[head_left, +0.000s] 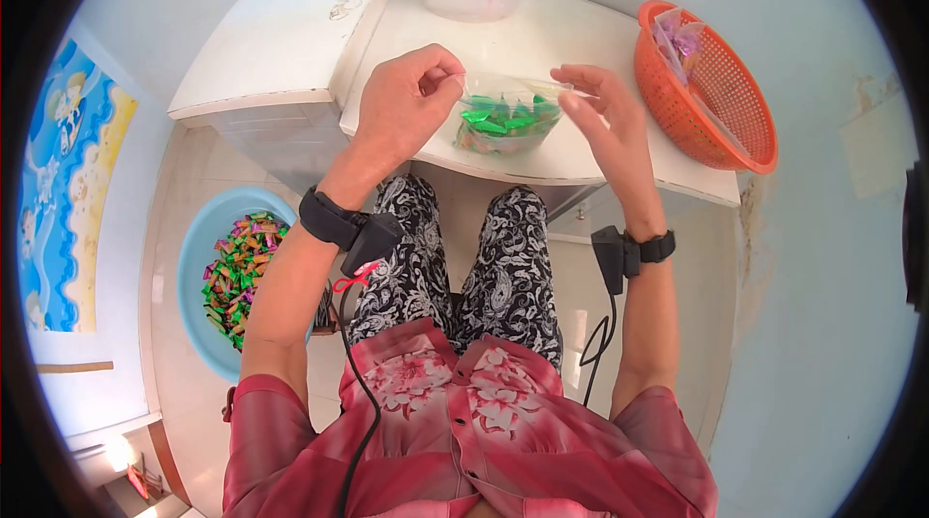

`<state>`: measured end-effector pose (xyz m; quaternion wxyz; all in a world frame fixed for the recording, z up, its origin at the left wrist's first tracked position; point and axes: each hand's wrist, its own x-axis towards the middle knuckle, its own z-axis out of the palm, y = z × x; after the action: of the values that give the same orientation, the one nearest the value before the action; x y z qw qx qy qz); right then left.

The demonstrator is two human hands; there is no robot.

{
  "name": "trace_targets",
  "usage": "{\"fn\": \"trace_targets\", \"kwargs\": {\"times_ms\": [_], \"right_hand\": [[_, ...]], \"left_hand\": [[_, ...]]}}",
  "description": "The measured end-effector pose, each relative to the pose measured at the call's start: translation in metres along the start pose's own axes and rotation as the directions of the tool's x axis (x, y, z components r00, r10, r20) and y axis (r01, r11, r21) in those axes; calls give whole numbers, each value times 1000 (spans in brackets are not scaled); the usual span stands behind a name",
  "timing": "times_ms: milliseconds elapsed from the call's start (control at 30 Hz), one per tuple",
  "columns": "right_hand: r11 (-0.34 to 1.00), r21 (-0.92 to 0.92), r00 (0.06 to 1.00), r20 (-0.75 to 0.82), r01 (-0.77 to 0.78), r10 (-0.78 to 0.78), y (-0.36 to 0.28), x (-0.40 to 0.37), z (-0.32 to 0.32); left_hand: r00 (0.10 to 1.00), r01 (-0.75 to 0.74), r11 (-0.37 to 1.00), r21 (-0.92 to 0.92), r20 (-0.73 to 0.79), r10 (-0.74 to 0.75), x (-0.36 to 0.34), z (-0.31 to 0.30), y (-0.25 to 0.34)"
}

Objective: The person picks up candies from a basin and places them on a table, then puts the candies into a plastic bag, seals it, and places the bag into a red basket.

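A clear plastic bag (pixel 503 142) with green-wrapped candies inside stands near the front edge of the white table. Thumb and fingers of my left hand (pixel 406 97) are pinched together at the bag's upper left corner. At the upper right corner, my right hand (pixel 614 121) has the bag's top edge between its thumb and index finger. The mouth of the bag is stretched between both hands, above the green candies (pixel 505 116).
An orange perforated basket (pixel 745 126) with bagged purple-wrapped pieces sits at the table's right. A clear tub (pixel 469 0) holding plastic bags stands at the back. On the floor at left is a light-blue basin (pixel 194 276) of wrapped candies (pixel 237 276). Cables hang from both wrist straps.
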<state>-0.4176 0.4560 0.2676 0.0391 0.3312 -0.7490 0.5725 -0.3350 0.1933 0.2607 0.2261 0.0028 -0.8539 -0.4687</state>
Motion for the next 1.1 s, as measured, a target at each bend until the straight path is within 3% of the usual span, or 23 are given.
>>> {"fn": "trace_targets", "kwargs": {"times_ms": [100, 200, 300, 333, 400, 500, 600, 800, 900, 1100], "right_hand": [[994, 93, 997, 45, 62, -67, 8, -14, 4], [992, 117, 995, 89, -43, 33, 24, -21, 18], [935, 271, 962, 215, -226, 170, 39, -24, 24], [937, 260, 961, 213, -232, 178, 44, -24, 26], [941, 238, 961, 199, -240, 194, 50, -27, 27], [944, 266, 973, 171, -196, 154, 50, -33, 27], [972, 167, 976, 172, -164, 135, 47, -36, 28], [959, 212, 974, 165, -189, 155, 52, -42, 29], [977, 145, 975, 183, -155, 127, 47, -43, 28], [969, 214, 981, 173, -124, 87, 43, -48, 35]], "left_hand": [[1000, -20, 1000, -16, -7, 20, 2, -1, 1], [1000, 7, 994, -111, 14, -5, 5, -2, -1], [991, 86, 935, -344, 127, -44, 3, -4, -9], [995, 26, 936, -351, 103, 11, -1, -5, -13], [990, -99, 927, -363, 61, 130, -15, -5, -22], [951, -221, 965, -141, 190, 245, -29, -3, -37], [926, -216, 968, -130, 286, 245, -33, 9, -34], [899, 62, 975, -214, 435, 38, -28, 33, -44], [915, -50, 962, -270, 373, 152, -29, 33, -47], [948, -89, 967, -241, 276, 156, -37, 33, -40]]}}
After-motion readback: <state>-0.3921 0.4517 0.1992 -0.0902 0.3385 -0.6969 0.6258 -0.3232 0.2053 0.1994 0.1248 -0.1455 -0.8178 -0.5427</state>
